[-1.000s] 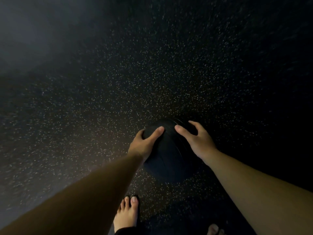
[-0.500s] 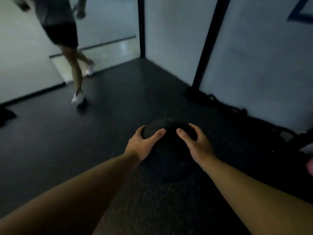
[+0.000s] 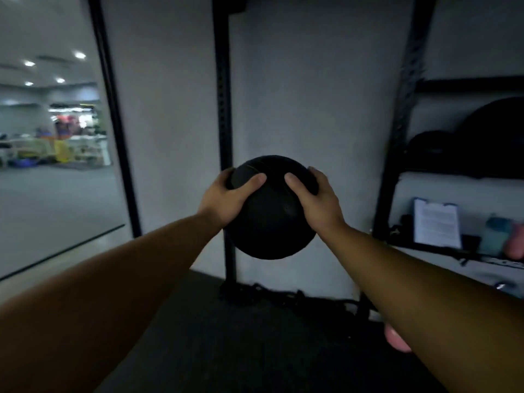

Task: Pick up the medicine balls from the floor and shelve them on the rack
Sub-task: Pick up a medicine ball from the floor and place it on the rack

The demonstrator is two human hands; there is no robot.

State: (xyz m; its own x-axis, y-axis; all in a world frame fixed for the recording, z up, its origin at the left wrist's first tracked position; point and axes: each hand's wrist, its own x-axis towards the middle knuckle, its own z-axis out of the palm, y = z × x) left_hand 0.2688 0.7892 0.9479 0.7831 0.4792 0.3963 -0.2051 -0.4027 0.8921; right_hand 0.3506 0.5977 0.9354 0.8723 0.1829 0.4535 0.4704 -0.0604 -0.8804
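Aloft | medicine ball | left hand, right hand grip | rack seemingly apart

Medicine ball: matte black, thin paler seam lines across its top. Wall behind: flat grey. Upright post, centre: black, with a column of punched holes. Rack, right: black frame. Shelved balls: black. Clipboard: white sheet, blue edging. Teal item beside it. Floor: charcoal. Near right, pink object.
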